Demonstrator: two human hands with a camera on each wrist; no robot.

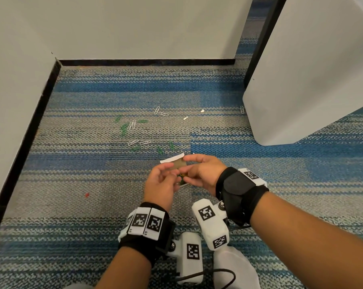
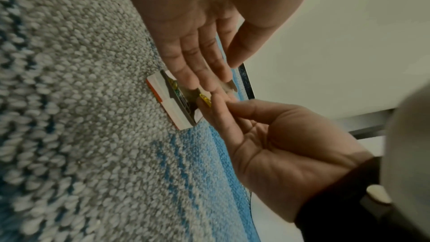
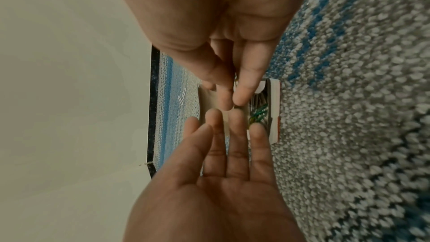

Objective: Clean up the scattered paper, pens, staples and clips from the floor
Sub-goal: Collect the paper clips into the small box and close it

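A small cardboard clip box lies open on the carpet between my hands, with green and silver clips inside. My right hand pinches a yellow paper clip between thumb and forefinger just over the box mouth. My left hand reaches in from the other side with straight fingers, their tips at the box's raised flap. Several green and white clips lie scattered on the carpet beyond the box, one more by the white panel. Two paper scraps lie farther back.
White walls with black skirting close the left and far sides. A white furniture panel stands at the right. A tiny red bit lies on the striped blue-grey carpet to my left.
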